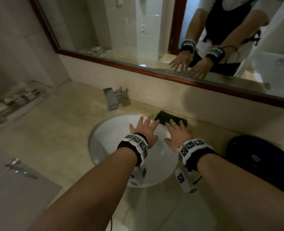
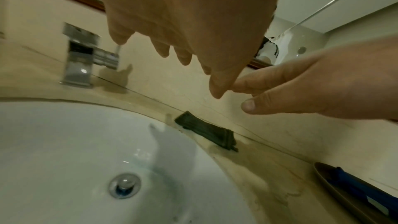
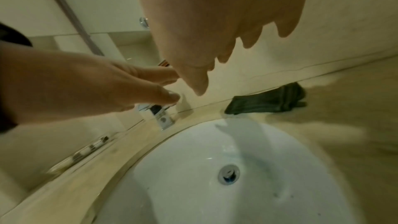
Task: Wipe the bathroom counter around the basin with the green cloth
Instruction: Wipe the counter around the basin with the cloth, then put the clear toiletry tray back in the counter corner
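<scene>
The dark green cloth lies folded on the beige counter, against the back wall just behind the right rim of the white basin. My left hand hovers over the basin's back edge with fingers spread, holding nothing. My right hand is beside it, fingers straight, reaching over the near edge of the cloth. The wrist views show both hands above the cloth and clear of it.
A square chrome faucet stands behind the basin at left. A dark tray with a blue item sits on the counter at right. A tray of toiletries is at far left. The mirror runs above the backsplash.
</scene>
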